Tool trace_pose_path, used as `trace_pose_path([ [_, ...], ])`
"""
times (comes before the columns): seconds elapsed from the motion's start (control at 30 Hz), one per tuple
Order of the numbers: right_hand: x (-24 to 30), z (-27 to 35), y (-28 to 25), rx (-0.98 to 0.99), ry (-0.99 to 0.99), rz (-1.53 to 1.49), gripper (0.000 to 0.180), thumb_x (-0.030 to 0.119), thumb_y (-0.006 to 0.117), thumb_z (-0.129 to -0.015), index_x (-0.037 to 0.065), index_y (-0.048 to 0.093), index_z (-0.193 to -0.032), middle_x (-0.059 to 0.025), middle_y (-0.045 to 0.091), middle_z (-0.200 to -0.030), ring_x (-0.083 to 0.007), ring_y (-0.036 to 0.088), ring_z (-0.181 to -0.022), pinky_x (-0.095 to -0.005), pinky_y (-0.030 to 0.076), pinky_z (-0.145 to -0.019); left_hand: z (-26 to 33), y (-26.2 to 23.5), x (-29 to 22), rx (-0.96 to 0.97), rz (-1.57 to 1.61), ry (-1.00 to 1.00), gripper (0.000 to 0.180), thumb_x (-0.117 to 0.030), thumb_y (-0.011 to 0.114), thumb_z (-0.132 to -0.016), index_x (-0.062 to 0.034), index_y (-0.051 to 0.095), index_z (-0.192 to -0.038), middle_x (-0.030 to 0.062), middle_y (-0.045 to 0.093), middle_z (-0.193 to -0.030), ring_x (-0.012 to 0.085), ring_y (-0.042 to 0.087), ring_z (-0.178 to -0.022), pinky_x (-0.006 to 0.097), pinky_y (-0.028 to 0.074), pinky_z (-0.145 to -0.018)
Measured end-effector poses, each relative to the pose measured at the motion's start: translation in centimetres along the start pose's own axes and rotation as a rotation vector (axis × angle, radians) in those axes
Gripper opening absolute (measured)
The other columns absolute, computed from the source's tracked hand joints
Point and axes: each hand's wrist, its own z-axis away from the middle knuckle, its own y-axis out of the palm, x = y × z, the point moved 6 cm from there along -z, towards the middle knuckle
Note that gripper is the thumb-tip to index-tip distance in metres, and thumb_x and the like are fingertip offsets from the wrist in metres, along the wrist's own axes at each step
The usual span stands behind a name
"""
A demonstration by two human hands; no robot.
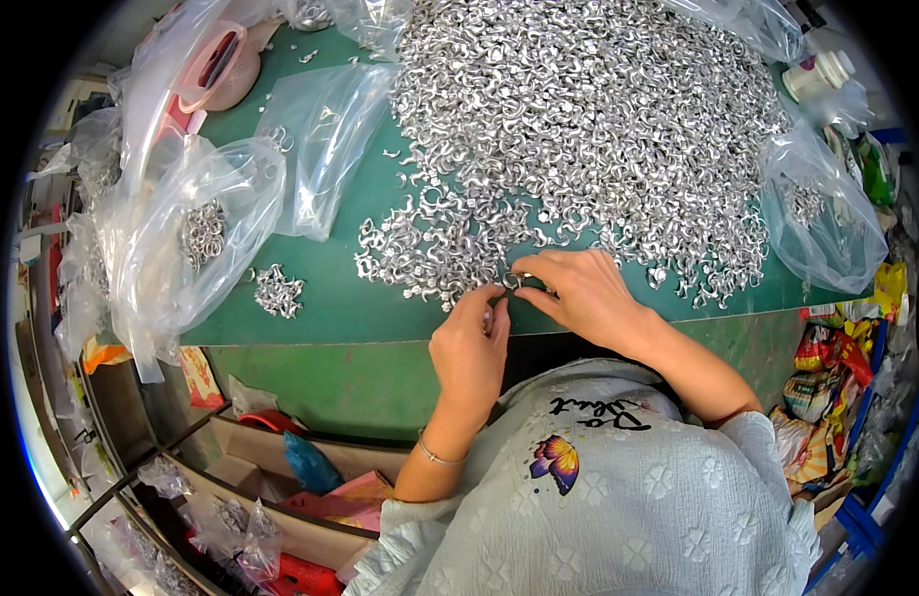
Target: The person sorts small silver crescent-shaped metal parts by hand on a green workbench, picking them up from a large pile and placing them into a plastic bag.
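Above the near edge of the green table, my two hands meet fingertip to fingertip. Between them is a small curved silver metal piece (pixel 512 282), partly hidden by the fingers. My right hand (pixel 587 298) pinches it between thumb and forefinger. From the other side my left hand (pixel 467 343) closes thumb and fingers on its left end. Just beyond the fingertips lies a loose spread of similar metal pieces (pixel 430 243), which joins a large heap (pixel 599 119) toward the far right. A small separate pile (pixel 278 291) sits left of my hands.
On the left, a clear plastic bag (pixel 236 189) holds some metal pieces, beside a flat plastic bag (pixel 330 139) and a pink basket (pixel 233 84). Another bag (pixel 827 228) and a white bottle (pixel 819 75) stand right. An open drawer (pixel 241 447) lies below the table (pixel 330 298).
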Motion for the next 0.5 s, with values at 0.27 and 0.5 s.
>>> trace_pose_path([
  [0.27, -3.3, 0.6, -0.9, 0.115, 0.257, -1.073, 0.01, 0.009, 0.059, -0.083, 0.004, 0.058, -0.091, -0.0004, 0.051, -0.067, -0.0089, 0.042, -0.051, -0.0247, 0.031, -0.044, -0.1, 0.1, -0.2, -0.035, 0.057, 0.035, 0.018, -0.003, 0.071, -0.077, -0.0059, 0.065, -0.093, 0.0076, 0.057, -0.071, 0.0166, 0.051, -0.053, 0.029, 0.043, -0.05],
  [0.5, -3.6, -0.1, -0.9, -0.013, 0.501, -1.726, 0.029, 0.028, 0.046, -0.092, 0.001, 0.057, -0.087, -0.0067, 0.056, -0.079, -0.0148, 0.047, -0.06, -0.023, 0.034, -0.047, 0.2, 1.5, 0.6, 0.268, 0.656, -0.354, 0.014, -0.008, 0.063, -0.087, -0.0022, 0.064, -0.099, 0.0041, 0.055, -0.07, 0.0103, 0.045, -0.054, 0.022, 0.035, -0.047],
])
